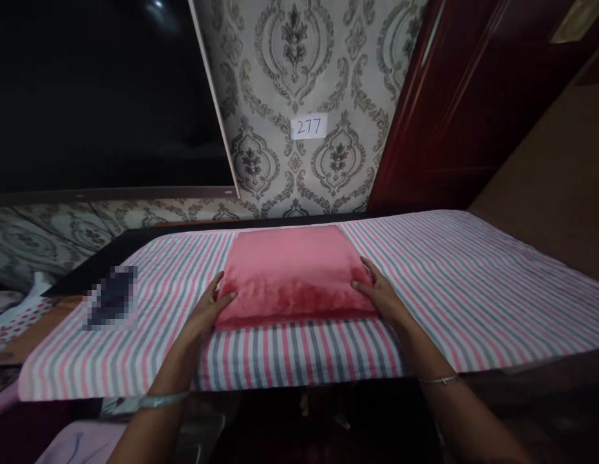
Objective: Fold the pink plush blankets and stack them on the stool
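We see a table covered by a striped cloth (454, 290) in pink, grey and white, running from left to right across the scene, with patterned wallpaper (299, 71) behind it on the far side and a dark wooden door (449, 103) at far right. A small paper label (309, 126) marked 277 sits on the wallpaper. In the middle of the striped cloth lies a folded pink cloth (292, 274), flat, its near edge just short of the table's near edge. Our left hand (207, 309) rests against the near left corner of the pink cloth, fingers loosely spread, thumb lying on its top surface. Our right hand (379, 293) rests at the near right corner, fingers slightly apart and laid flat on the edge. Neither hand grips; the pink cloth lies between them. A thin bangle (439, 380) circles the right wrist.
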Demonstrator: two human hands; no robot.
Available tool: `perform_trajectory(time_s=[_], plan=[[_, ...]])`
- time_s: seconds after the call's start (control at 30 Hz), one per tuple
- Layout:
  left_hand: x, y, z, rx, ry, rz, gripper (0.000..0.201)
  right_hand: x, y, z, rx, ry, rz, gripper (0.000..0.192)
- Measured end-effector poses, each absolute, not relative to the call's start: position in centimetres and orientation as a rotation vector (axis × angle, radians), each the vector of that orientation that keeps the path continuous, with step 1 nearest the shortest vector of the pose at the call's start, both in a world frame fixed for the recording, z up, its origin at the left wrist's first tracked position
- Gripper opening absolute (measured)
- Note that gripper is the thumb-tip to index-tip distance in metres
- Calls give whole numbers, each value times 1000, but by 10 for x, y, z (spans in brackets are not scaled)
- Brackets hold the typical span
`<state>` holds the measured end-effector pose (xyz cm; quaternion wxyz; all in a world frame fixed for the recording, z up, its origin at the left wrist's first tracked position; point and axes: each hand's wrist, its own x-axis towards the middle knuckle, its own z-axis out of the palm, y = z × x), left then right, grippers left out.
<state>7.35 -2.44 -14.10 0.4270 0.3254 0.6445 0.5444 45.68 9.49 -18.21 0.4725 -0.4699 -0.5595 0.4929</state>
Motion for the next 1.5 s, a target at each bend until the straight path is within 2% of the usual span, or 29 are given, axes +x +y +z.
perform_trajectory(time_s=[0.17,0.3,0.43,0.57,0.73,0.9,1.03,1.17,1.3,1.5], plan=[[68,-30,-137,940,1772,1269,86,467,91,-189,-1258,-1471,1094,92],[84,-41,-124,1496,2211,1255,72,456,72,-167,-1240,-1748,464,68],[130,-49,-122,2292,2168,845,57,408,45,-142,-1031,-2216,207,55],[162,-48,-146,2588,2059,488,65,368,31,-147,-956,-2577,82,54],[158,-45,-175,2634,2111,464,66,363,33,-169,-977,-2634,-2,57],[157,-47,-179,2660,2110,527,64,363,29,-171,-982,-2607,-3,58],[152,-47,-167,2624,2041,554,60,370,35,-153,-965,-2611,120,52],[142,-33,-135,2446,2134,575,51,386,60,-133,-1077,-2465,150,51],[137,-12,-118,2341,2299,515,58,394,85,-141,-1250,-2409,39,56],[129,1,-141,2142,2369,345,66,394,90,-170,-1334,-2407,-82,58]])
